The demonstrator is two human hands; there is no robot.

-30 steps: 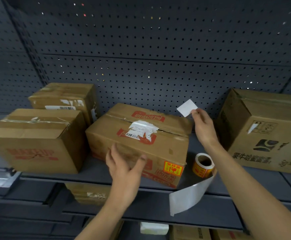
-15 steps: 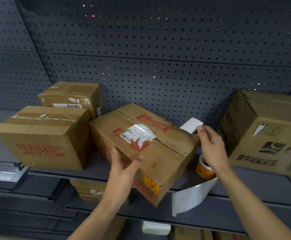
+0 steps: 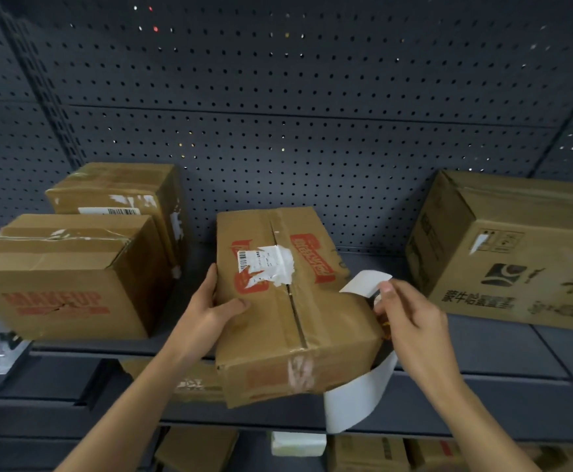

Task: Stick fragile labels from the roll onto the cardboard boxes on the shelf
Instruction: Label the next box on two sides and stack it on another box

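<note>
A taped cardboard box [image 3: 288, 321] with red print and a torn white shipping slip stands in the middle of the shelf, turned end-on toward me and jutting over the front edge. My left hand [image 3: 210, 308] grips its left side, thumb on top. My right hand [image 3: 411, 311] pinches a peeled label [image 3: 366, 282], white back facing me, just off the box's right edge. The label roll is almost hidden behind that hand and the box. Its white backing strip [image 3: 356, 400] hangs down over the shelf front.
Two brown boxes [image 3: 63, 277] stand at the left, one behind the other [image 3: 114, 192]. A larger printed box [image 3: 506, 247] sits at the right. Dark pegboard [image 3: 278, 97] backs the grey shelf [image 3: 503, 349]. More boxes show on the lower shelf [image 3: 366, 451].
My left hand has swung the middle box round from lengthwise to end-on and pulled it over the shelf edge. My right hand with the label has dropped to the box's right side.
</note>
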